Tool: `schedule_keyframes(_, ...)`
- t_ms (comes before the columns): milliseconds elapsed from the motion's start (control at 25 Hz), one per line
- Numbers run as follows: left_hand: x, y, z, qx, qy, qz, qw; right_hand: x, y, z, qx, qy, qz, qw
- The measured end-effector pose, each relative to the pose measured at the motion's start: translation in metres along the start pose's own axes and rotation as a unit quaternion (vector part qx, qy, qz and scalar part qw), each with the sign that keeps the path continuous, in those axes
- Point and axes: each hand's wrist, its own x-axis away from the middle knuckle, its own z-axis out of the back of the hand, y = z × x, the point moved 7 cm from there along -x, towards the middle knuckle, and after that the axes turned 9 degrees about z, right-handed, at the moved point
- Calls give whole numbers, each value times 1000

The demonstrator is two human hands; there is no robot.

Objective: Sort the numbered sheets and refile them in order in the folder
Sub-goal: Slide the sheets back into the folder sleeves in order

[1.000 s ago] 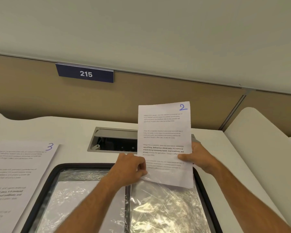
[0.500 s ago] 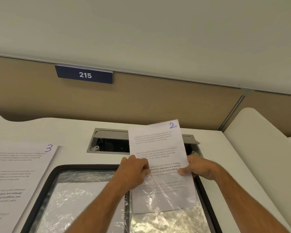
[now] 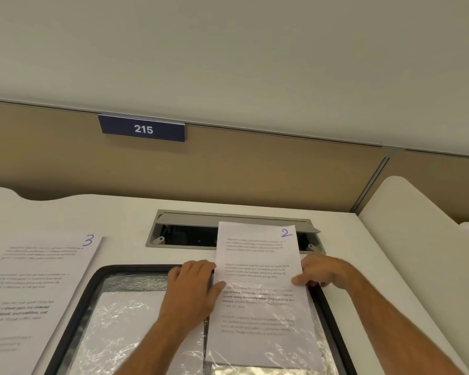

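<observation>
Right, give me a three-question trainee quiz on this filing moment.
1. True or false: the white printed sheet marked 2 is fully inside the clear plastic sleeve.
2. Which number is on the white sheet lying on the desk left of the black-edged folder? A) 1 B) 3 C) 5
3. Fill in: the right hand pinches the sheet's ____ edge.

Key: 1 false; 2 B; 3 right.

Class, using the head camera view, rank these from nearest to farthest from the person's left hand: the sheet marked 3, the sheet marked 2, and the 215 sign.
From the left hand:
1. Sheet marked 2, touching it, just right.
2. Sheet marked 3, left, flat on the desk.
3. 215 sign, up on the back partition.
</observation>
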Motion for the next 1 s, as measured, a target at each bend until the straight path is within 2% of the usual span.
schedule_keyframes(120,18,-26,-6,-59,-2,5,998,4,-14,1,-192,125,44,972)
schedule_keyframes(160,22,-35,-10,-82,-13,10,996,3,-13,0,-195,134,42,971)
schedule_keyframes(280,31,-50,-20,-134,-72,25,988,1,-9,-9,-26,52,16,998)
schedule_keyframes(400,35,-53,-23,-145,-49,10,988,-1,-12,-2,104,18,-6,994)
schedule_keyframes(440,35,-52,-22,-145,-29,2,989,0,-17,3,142,42,-15,989)
schedule_keyframes(520,34,-53,-24,-154,-9,-7,988,7,-35,16,243,159,-25,957)
schedule_keyframes(600,34,-54,-26,-161,-1,-13,987,8,-61,15,292,267,34,918)
schedule_keyframes(640,34,-54,-26,-162,1,-13,987,4,-73,6,274,277,80,917)
schedule_keyframes(720,32,-54,-28,-161,3,-16,987,-8,-92,-21,230,220,149,936)
schedule_keyframes(800,32,-55,-28,-160,7,-16,987,-20,-101,-47,237,141,158,948)
schedule_keyframes(920,32,-56,-29,-157,13,-19,987,-30,-103,-71,291,58,150,943)
schedule_keyframes(1000,31,-56,-29,-159,18,-22,987,-29,-100,-83,325,36,160,931)
